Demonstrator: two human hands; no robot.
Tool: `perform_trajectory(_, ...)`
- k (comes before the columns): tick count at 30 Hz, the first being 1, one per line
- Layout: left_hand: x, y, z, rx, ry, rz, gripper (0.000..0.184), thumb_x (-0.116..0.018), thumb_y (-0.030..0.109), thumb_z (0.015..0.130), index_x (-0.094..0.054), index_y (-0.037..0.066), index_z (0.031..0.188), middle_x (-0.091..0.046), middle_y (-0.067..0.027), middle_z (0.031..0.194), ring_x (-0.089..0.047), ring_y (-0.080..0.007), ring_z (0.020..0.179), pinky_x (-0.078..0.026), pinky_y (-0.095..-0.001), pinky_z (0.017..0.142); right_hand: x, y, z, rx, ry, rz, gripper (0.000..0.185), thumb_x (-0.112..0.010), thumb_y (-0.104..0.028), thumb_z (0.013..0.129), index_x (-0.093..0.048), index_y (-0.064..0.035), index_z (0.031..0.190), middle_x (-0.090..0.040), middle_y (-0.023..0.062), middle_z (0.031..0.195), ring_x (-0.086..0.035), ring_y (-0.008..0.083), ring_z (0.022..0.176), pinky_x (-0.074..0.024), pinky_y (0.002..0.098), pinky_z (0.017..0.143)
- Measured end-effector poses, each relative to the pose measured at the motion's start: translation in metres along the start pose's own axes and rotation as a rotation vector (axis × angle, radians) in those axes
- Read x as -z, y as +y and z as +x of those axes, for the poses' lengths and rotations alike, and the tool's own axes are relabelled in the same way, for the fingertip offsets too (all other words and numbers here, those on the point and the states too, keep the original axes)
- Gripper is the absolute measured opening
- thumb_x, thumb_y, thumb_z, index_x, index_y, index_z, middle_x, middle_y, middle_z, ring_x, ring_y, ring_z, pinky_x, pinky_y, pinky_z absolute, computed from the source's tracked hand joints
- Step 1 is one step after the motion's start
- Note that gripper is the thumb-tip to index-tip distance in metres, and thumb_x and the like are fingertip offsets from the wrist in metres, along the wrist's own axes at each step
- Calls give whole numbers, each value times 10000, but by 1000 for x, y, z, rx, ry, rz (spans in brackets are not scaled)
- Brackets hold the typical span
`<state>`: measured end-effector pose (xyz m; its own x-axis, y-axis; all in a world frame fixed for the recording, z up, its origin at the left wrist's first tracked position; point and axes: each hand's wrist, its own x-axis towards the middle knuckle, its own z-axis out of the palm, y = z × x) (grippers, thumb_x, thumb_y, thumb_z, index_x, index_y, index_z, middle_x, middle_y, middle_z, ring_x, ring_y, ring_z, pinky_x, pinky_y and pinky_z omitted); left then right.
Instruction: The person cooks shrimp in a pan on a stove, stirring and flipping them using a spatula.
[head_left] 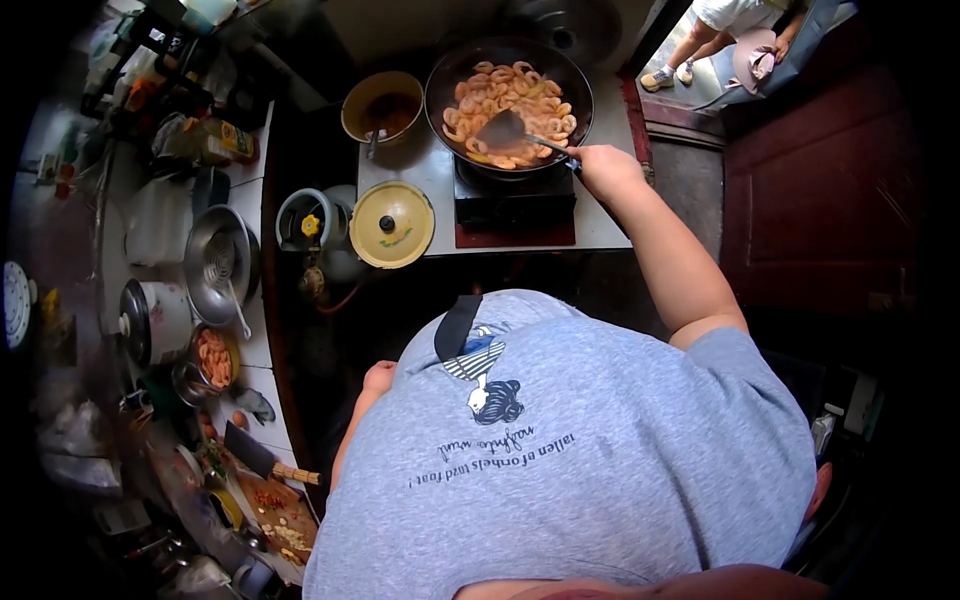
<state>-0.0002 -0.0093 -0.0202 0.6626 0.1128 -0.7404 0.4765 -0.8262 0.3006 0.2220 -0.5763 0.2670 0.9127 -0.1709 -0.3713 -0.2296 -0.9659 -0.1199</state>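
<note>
Grey shirt [600, 440] spans the near middle. Beyond, curled pink-orange shrimp [490, 92] spread through the dark wok [441, 130] on the far tabletop [612, 115]. Right hand [606, 168] grips the spatula [503, 128]; whether the partly hidden left hand [380, 376] is closed, I cannot tell.

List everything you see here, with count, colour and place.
Wok: one, dark, on the stove
Stove: one, black, on the white counter
Shrimp: many, orange-pink, in the wok
Spatula: one, dark, in the wok
Bowl: one, cream, left of the wok
Lid: one, yellow, below the bowl
Metal pan: one, silver, left counter
Pot: one, whitish, dark lid, left counter
Cleaver: one, dark blade, lower left
Cutting board: one, brown, beside the cleaver
Door: one, dark red, right
Hat: one, pink, held by another person, top right
Further left clutter: uncountable, blurred
Shirt: one, grey, on the wearer
Right hand: one, on the spatula handle
Left hand: one, beside the body
</note>
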Motion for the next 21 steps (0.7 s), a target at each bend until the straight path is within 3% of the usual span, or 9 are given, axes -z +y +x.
perform_trajectory(2, 31, 48, -41, -43, 65, -62, 395, -658, 446, 820, -719, 92, 983, -720, -125, 955, -682, -252, 914, -522, -349, 800, 17, -2, -9, -9, -46, -43, 400, -541, -159, 896, -618, -280, 1269, -676, 131, 1097, -641, 300, 1022, -518, 405, 861)
perform_trajectory(5, 33, 55, -40, -29, 55, -39, 413, -662, 454, 819, -716, 83, 991, -720, -130, 963, -682, -251, 917, -522, -345, 801, 25, 0, -14, 10, 24, -56, 406, -571, -168, 872, -618, -254, 1266, -677, 121, 1105, -642, 298, 1020, -520, 404, 857)
perform_trajectory(6, 32, 56, -39, -29, 43, -67, 415, -662, 454, 819, -715, 82, 997, -719, -131, 967, -681, -253, 919, -521, -346, 803, 25, 0, -12, 4, 36, -52, 408, -575, -168, 868, -618, -248, 1266, -676, 121, 1109, -641, 299, 1021, -520, 405, 856)
perform_trajectory(9, 20, 42, -29, -14, 6, -90, 422, -661, 452, 822, -711, 80, 1014, -718, -133, 978, -679, -259, 925, -519, -349, 808, 17, -4, -5, 61, 50, -12, 390, -427, -110, 919, -627, -212, 1239, -672, 95, 1139, -634, 273, 1066, -515, 405, 884)
perform_trajectory(14, -12, -9, 13, 1, -65, -1, 428, -656, 449, 830, -705, 75, 1033, -714, -142, 994, -677, -265, 935, -517, -355, 816, -10, -11, 6, 10, -50, -12, 384, -419, -110, 919, -626, -210, 1225, -671, 117, 1130, -637, 287, 1056, -519, 402, 874)
perform_trajectory(21, 18, 24, -17, -7, -35, -40, 413, -671, 430, 829, -705, 75, 1038, -715, -139, 993, -676, -261, 927, -517, -353, 814, 22, -4, -3, 55, 14, 12, 438, -470, -91, 898, -616, -256, 1277, -660, 152, 1142, -621, 331, 1062, -499, 406, 893)
